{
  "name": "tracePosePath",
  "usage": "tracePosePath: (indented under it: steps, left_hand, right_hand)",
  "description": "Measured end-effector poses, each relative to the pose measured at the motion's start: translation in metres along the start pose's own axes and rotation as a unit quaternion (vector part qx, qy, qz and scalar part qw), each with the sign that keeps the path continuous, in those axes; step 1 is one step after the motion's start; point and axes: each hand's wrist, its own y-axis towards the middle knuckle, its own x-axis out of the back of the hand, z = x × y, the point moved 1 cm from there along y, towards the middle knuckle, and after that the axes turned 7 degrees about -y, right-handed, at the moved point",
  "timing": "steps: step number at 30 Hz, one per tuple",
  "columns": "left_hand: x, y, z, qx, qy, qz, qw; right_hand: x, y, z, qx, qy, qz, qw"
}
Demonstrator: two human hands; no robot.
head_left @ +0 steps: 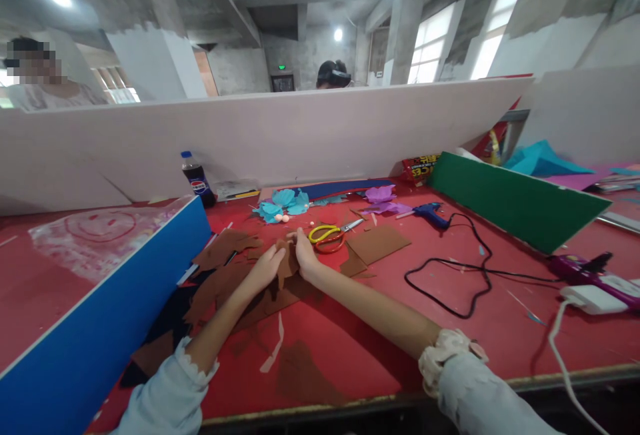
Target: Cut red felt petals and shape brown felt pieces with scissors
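Note:
Between both hands is a small piece of brown craft sheet (287, 267), raised a little over the table. My left hand (267, 267) pinches its left side, fingers closed. My right hand (304, 256) has its fingers closed at the upper right of the same piece. Brown sheet scraps (213, 285) lie under and left of my hands. Just right of my right hand rest scissors (327, 237) with yellow and red handles, blades pointing away to the right. A squarer brown sheet (379, 244) lies beyond them.
A blue board (115, 315) stands at left, a green board (520, 201) at right. A blue glue gun (431, 213) trails a black cord toward a purple power strip (595, 278). Blue paper flowers (283, 205) and a cola bottle (197, 181) stand behind. A white partition (300, 131) closes the back.

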Motion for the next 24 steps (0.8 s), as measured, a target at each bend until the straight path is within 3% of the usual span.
tracePosePath:
  steps: [5, 11, 15, 24]
  left_hand:
    - [-0.003, -0.010, -0.008, 0.076, -0.035, 0.014, 0.996]
    - [-0.006, -0.015, -0.014, 0.112, -0.103, 0.013, 0.988]
    - [-0.010, -0.019, -0.019, 0.179, -0.159, 0.038, 0.970]
    - [-0.011, -0.024, -0.027, 0.210, -0.271, 0.133, 0.930]
  right_hand:
    - [0.001, -0.002, 0.001, 0.023, -0.009, -0.008, 1.000]
    - [0.001, -0.003, 0.005, 0.060, -0.026, -0.021, 0.998]
    - [0.002, -0.001, 0.009, 0.049, -0.030, -0.008, 0.998]
    - [0.000, -0.007, 0.031, 0.066, -0.043, 0.206, 0.975]
